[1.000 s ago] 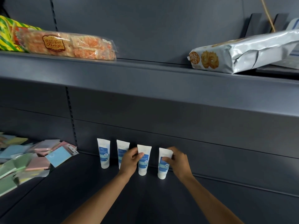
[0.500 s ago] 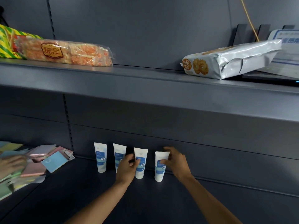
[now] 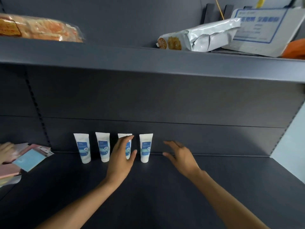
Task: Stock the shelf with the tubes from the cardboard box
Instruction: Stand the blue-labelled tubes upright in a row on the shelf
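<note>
head view is showing, at far left, a loose pile of coloured pads (image 3: 24,158), its left part cut off by the frame edge and too blurred to count. four white tubes (image 3: 83,147) are standing upright in a row at the back of the lower shelf (image 3: 165,187), caps down. left hand (image 3: 121,160) is hovering with fingers (image 3: 127,139) spread open, gripping nothing and hiding most of the third tube (image 3: 125,135). right hand (image 3: 180,157) is hanging open just right of the fourth tube (image 3: 146,147), apart from it. two snack packs are lying on the upper shelf (image 3: 148,63), the left one (image 3: 39,29) cut off, the right one (image 3: 198,38) beside a blurred white box (image 3: 260,30).
</note>
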